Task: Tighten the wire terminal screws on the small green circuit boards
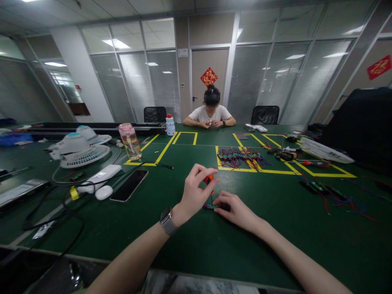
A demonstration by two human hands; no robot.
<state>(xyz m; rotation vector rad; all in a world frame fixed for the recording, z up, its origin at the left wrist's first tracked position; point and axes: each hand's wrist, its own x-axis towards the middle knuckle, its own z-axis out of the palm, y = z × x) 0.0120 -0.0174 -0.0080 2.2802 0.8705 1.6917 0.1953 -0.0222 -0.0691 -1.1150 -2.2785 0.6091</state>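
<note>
Working at a green table (190,245), the person's left hand (194,192), a watch (168,221) on its wrist, is raised a little, thumb and fingers pinching a small orange part (209,179). The right hand (234,209) lies flat on the table, its fingers pressing down on a small board (210,206) with coloured bits, just below the orange part.

Left of the hands lie a dark phone (129,185), a white earbud case (103,192), a white power strip (99,177) and loose black cables (61,212). Further left sit two white fans (81,150). Beyond the hands, inside a box of yellow tape (260,170), a heap of small boards with red and blue wires (241,157) rests. More wires (337,200) and tools trail off to the right. Nothing lies between the hands and the heap.

A clear pink-capped bottle (130,141) stands upright near the fans; what it holds is hard to tell.

Across the table another person (210,112) sits in a white shirt, hands together. Behind are glass partitions with blinds, a door and red ornaments.
</note>
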